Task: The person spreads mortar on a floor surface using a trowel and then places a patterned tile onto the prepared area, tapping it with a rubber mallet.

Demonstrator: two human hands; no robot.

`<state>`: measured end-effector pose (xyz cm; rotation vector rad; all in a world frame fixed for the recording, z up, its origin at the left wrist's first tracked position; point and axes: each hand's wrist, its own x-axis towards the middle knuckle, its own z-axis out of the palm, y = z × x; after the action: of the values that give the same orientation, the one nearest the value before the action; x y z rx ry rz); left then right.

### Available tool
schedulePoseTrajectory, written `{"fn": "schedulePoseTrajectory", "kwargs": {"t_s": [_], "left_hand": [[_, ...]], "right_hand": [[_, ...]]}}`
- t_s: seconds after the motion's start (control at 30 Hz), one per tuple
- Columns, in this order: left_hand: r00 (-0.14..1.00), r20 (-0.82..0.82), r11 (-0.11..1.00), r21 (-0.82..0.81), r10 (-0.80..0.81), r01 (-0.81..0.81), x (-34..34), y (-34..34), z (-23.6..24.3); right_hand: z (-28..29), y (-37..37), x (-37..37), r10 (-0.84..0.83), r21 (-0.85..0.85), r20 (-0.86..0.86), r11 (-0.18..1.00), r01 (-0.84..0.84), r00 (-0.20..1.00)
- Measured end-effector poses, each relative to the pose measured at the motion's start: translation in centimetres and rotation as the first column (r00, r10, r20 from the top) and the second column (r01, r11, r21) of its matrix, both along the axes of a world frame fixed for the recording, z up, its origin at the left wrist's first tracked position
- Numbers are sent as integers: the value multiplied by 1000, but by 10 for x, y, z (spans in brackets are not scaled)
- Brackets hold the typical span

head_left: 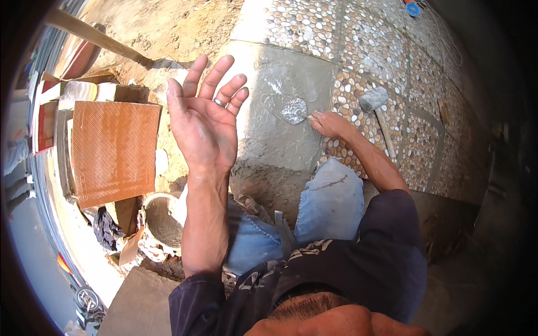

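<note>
My right hand (329,124) is closed round the handle of a trowel (293,110), whose blade lies flat on a patch of wet grey mortar (305,75). The mortar looks smooth and shiny around the blade. My left hand (206,120) is raised palm up, fingers spread, with a ring on one finger and nothing in it. Pebble-patterned tiles (367,47) border the mortar on the far side and the right. A mallet with a grey head (374,99) rests on the tiles right of my right hand.
Left of my left arm, an orange-brown tile (116,151) leans on a stack. Below it stands a bucket (162,221) with grey residue. A wooden handle (98,38) slants across the sandy ground at upper left. A blue round object (413,9) lies on the far tiles.
</note>
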<state>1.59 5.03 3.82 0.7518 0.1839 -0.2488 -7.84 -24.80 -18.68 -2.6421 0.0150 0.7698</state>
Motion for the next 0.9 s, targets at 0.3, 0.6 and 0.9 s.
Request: {"fn": "schedulePoseTrajectory", "kwargs": {"t_s": [0.3,0.6,0.9], "left_hand": [[1000,-10,1000,-13,-11,10,2,-2,0],[999,17,998,-36,-51,52,0,5,-5],[998,38,996,-63,-55,57,0,10,-5]], "right_hand": [[-10,32,-23,-824,384,-241,404,830,512],[-23,94,41,-747,513,-555,38,858,365],[-44,136,100,-564,558,-317,540,630,763]]}}
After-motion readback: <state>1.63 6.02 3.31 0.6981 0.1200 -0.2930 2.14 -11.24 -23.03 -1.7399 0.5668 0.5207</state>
